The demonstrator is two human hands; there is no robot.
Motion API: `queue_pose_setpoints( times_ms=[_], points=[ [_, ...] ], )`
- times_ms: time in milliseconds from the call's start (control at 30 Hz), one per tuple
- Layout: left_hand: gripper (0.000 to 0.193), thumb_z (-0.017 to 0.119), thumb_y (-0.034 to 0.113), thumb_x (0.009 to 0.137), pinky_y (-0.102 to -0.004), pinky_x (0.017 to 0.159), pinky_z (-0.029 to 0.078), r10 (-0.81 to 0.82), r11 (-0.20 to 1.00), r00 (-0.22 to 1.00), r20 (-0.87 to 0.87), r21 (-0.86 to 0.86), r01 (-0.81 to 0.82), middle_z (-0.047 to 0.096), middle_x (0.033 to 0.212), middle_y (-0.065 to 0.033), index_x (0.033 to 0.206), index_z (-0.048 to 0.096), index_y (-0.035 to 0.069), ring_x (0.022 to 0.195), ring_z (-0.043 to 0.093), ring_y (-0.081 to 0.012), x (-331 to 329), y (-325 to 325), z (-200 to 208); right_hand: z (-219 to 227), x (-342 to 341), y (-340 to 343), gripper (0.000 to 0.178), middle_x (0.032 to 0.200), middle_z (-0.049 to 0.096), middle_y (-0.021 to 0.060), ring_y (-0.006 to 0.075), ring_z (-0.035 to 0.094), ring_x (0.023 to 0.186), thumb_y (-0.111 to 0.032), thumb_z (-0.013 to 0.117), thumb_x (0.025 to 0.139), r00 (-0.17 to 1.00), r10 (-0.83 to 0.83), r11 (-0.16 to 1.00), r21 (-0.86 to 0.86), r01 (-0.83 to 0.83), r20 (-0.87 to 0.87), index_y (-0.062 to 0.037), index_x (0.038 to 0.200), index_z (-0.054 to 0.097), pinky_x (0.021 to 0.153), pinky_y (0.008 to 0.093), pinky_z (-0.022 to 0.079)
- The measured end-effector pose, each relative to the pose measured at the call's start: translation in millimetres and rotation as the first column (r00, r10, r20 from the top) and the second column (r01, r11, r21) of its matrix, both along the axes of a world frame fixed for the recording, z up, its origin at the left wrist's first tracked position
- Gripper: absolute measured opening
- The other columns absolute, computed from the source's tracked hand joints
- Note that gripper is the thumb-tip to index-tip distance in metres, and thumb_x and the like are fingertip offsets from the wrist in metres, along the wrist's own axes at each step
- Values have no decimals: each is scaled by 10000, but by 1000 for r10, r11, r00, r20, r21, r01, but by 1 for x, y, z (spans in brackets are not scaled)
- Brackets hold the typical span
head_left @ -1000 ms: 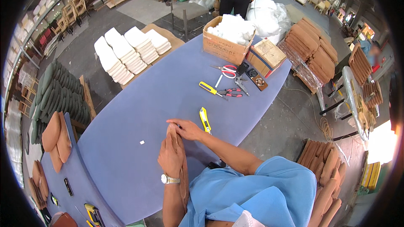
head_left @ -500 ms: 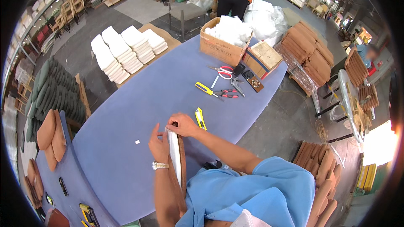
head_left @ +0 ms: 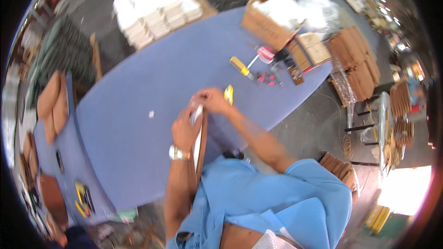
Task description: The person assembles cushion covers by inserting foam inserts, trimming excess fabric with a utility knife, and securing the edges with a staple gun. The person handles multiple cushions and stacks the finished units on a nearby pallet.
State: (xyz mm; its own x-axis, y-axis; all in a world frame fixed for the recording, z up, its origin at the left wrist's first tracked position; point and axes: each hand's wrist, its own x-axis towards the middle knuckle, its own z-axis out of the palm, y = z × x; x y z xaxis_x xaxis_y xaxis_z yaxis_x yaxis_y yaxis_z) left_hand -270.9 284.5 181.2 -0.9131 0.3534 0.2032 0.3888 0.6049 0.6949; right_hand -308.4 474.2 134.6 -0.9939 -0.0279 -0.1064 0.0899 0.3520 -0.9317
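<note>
A brown cushion cover with white padding inside (head_left: 198,147) stands on edge against my front, its long opening facing up. My left hand (head_left: 185,128), with a watch at the wrist, closes on the upper end of the cover. Beside it my right hand (head_left: 212,100) pinches the same end, fingers bent; motion blurs the fingertips. A yellow utility knife (head_left: 229,94) lies on the table just past my right hand.
The blue-covered table (head_left: 134,157) carries a yellow screwdriver (head_left: 241,68), red-handled scissors (head_left: 266,54), pliers (head_left: 268,79) and a cardboard box (head_left: 263,25) of white stuffing. White pads (head_left: 157,14) are stacked beyond it. Brown cushions (head_left: 353,64) are piled at right.
My view has tilted and shifted, so the table things sit higher in it. My left hand has gone from raised fingers to closing on the cover's end, nearer my right hand.
</note>
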Motion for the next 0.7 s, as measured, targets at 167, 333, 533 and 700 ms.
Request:
queue_pose_setpoints(
  times_ms=[167, 333, 533, 700],
  points=[
    [237, 672, 220, 905, -459, 793, 582, -19, 996, 1000, -4, 84, 19, 759, 1069, -148, 1102, 682, 88, 924, 730, -375, -9, 9, -8, 0, 9, 21, 257, 1124, 769, 96, 150, 699, 1007, -271, 685, 995, 995, 60, 995, -76, -67, -84, -56, 1100, 779, 897, 311, 551],
    [177, 625, 150, 907, -504, 726, 560, -62, 997, 995, 74, 56, 57, 763, 982, -156, 1073, 636, 92, 809, 715, -412, -22, 14, -4, 29, 8, 36, 209, 1290, 717, 120, 184, 660, 1177, -154, 667, 1004, 983, 182, 981, -69, -181, 3, -33, 1144, 765, 977, 331, 531],
    [165, 607, 143, 915, -511, 705, 552, -46, 998, 988, 146, -38, 52, 760, 957, -170, 1073, 614, 97, 796, 710, -415, -32, 22, -16, 33, 4, 50, 254, 1272, 726, 128, 251, 699, 1143, -177, 704, 952, 930, 355, 934, 79, -349, -94, -62, 1174, 749, 958, 386, 564],
    [183, 604, 172, 918, -534, 717, 540, -7, 997, 981, 193, -70, 21, 754, 931, -173, 1087, 617, 104, 787, 701, -427, -31, 26, -11, 50, -14, 47, 223, 1031, 763, 150, 332, 734, 967, -172, 720, 912, 883, 468, 847, 299, -439, -32, -62, 1105, 733, 838, 413, 569]
  ],
)
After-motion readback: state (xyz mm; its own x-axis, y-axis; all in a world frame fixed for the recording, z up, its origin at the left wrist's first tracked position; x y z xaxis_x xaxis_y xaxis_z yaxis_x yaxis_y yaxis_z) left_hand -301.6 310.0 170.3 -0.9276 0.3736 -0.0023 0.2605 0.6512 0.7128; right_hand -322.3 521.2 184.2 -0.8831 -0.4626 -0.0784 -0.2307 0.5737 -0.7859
